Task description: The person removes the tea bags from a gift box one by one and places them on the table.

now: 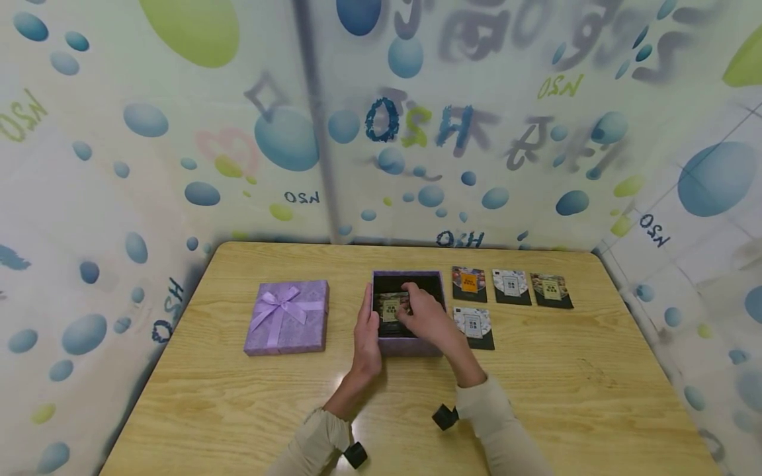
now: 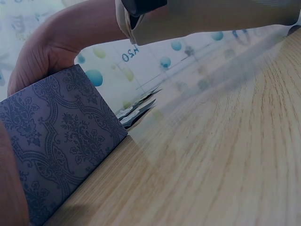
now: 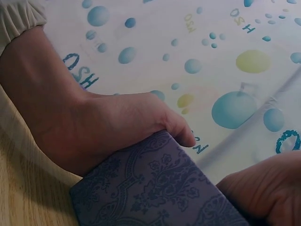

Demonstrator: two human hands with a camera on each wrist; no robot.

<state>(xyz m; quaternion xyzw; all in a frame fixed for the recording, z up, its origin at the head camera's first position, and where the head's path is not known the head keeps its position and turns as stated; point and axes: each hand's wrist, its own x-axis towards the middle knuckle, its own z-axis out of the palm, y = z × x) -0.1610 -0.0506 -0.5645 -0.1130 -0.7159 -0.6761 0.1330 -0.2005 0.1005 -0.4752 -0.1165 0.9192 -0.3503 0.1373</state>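
A purple patterned box [image 1: 411,347] with a dark inside stands uncovered in the middle of the wooden table. My left hand [image 1: 364,337] rests against its left wall, fingers extended along the outside and thumb near the rim. My right hand [image 1: 431,320] reaches inside from the front right, its thumb and fingers pinching a dark square packet [image 1: 389,311] with a pale label. In the left wrist view, the box wall [image 2: 70,127] hides the right fingertips. The right wrist view shows the left hand [image 3: 113,122] against the box, with the packet out of sight.
A purple lid [image 1: 286,324] with a ribbon bow lies left of the box. To the right are an orange-labelled packet [image 1: 469,284], a white-patterned packet [image 1: 511,286], a green-labelled packet [image 1: 551,289] and another white-patterned packet [image 1: 474,327]. A patterned curtain [image 1: 393,218] hangs behind the table.
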